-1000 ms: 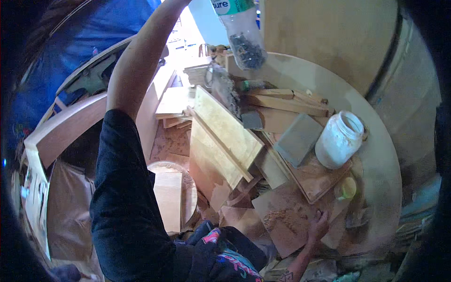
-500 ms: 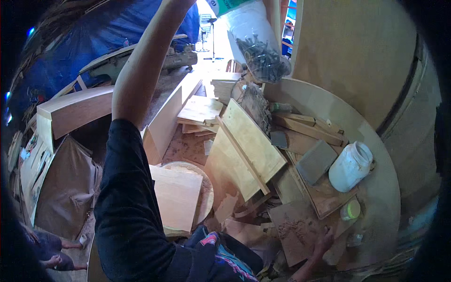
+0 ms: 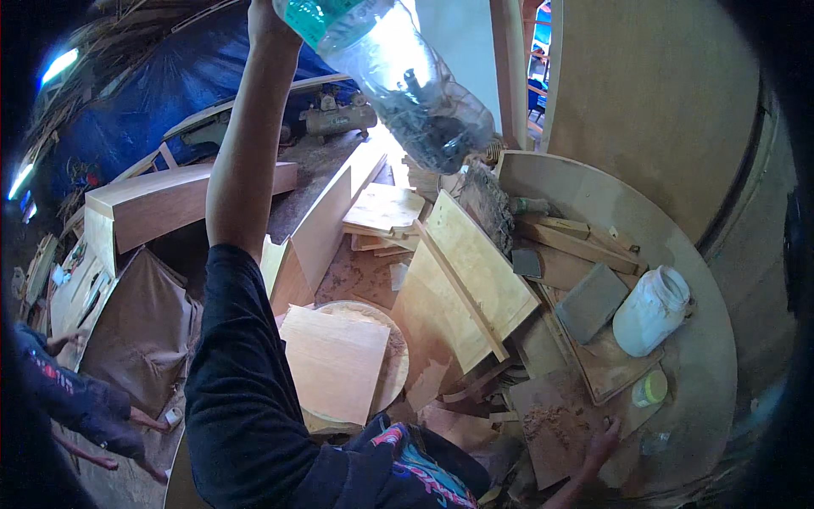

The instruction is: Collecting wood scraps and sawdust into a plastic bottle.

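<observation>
My left arm reaches up to the top edge, where my left hand (image 3: 273, 19) is partly cut off by the frame. It grips a clear plastic bottle (image 3: 398, 81) with a green label. The bottle slants down to the right, and many small dark pieces, too blurred to name, lie in its lower end. At the lower right my right hand (image 3: 602, 441) is low over the edge of a brown board (image 3: 543, 454) strewn with wood shavings (image 3: 551, 420). Its fingers look curled in; what they hold, if anything, is hidden.
A white plastic jar (image 3: 649, 314), a small jar with a yellow-green lid (image 3: 651, 388) and a grey block (image 3: 593, 303) stand to the right. Plywood panels (image 3: 458, 288) and a square board on a round top (image 3: 335, 360) fill the middle. Another person (image 3: 80, 390) is at far left.
The bottle has come left and a little lower with my left hand, its green label now more in view. The whole view has shifted, and the person at left shows more.
</observation>
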`<state>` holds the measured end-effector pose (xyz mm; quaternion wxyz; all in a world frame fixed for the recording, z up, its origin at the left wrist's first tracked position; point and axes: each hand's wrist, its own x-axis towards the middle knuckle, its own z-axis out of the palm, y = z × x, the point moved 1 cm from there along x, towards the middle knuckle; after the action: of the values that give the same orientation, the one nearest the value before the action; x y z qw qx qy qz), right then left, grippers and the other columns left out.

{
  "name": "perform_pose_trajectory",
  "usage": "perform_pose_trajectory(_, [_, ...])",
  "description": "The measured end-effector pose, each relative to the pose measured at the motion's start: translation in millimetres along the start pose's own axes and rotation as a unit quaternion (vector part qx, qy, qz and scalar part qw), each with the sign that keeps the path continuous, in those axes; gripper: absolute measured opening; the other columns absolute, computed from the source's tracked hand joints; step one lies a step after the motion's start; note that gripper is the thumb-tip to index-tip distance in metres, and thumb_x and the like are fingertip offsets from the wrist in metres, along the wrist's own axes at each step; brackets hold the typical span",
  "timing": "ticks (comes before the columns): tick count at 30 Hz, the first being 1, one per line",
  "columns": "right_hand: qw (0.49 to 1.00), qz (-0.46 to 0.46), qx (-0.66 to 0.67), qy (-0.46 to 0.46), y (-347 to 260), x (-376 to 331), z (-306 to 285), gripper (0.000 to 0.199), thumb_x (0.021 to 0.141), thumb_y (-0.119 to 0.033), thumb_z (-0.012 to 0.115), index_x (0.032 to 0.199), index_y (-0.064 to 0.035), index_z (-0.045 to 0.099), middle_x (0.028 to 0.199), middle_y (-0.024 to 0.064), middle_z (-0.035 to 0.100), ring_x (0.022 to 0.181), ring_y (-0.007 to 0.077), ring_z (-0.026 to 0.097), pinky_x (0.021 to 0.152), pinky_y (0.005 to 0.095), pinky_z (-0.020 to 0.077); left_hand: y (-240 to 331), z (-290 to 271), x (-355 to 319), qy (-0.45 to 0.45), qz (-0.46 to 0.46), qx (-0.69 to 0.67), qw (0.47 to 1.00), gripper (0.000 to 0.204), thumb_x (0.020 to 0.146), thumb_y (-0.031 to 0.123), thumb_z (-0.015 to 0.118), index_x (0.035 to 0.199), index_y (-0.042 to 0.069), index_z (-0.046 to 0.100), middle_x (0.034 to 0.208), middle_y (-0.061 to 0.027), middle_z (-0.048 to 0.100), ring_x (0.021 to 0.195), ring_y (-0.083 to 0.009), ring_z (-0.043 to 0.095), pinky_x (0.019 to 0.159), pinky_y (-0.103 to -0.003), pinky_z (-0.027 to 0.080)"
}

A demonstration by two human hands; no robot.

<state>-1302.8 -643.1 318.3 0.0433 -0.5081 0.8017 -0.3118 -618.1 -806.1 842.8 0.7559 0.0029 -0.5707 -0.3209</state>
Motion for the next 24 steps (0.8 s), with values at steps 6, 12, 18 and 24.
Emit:
perform_pose_trajectory(6, [0.999,-0.012,-0.044,-0.017,-4,0,-1,0.025,0.091,-0.01,0.05,0.113,0.0018,0.049,0.101,0.024,0.058,0.097,0.0381,0.057,0.083,0.0437,0.0451,16,-4,-14,0.013,0.023,0.005,1.0,0.037,0.089,0.043,0.053,0.084,0.008,0.066,0.078,-0.0092,0.068,0.072,-0.0232,0.067,0.072,-0.038,0.056])
perform_pose_trajectory(12, [0.999,-0.009,0.028,-0.015,-1,6,-10,0.033,0.088,-0.019,0.058,0.109,0.0045,0.05,0.099,0.017,0.055,0.098,0.0305,0.056,0.089,0.0368,0.0435,23,-39,-4,-0.24,-0.171,-0.422,0.857,0.037,0.089,0.044,0.054,0.084,0.009,0.066,0.08,-0.0083,0.069,0.072,-0.0233,0.067,0.074,-0.037,0.056])
perform_pose_trajectory(18, [0.786,0.152,0.593,-0.084,-245,-61,-30,0.05,0.095,-0.029,0.053,0.136,-0.0029,0.04,0.137,0.0122,0.043,0.122,0.0276,0.044,0.105,0.0418,0.0322,52,-39,-72,-0.161,-0.163,-0.237,0.944,0.042,0.087,0.049,0.053,0.094,0.009,0.063,0.091,-0.0097,0.066,0.084,-0.0264,0.063,0.081,-0.041,0.052])
perform_pose_trajectory(24, [0.373,0.138,0.762,-0.511,-443,-107,28,0.024,0.098,-0.023,0.042,0.106,-0.0064,0.056,0.092,0.0031,0.058,0.081,0.0138,0.056,0.07,0.032,0.0485,106,-51,-184,-0.053,-0.208,-0.028,0.976,0.051,0.085,0.054,0.052,0.106,0.008,0.058,0.105,-0.0114,0.062,0.1,-0.0301,0.058,0.089,-0.046,0.047])
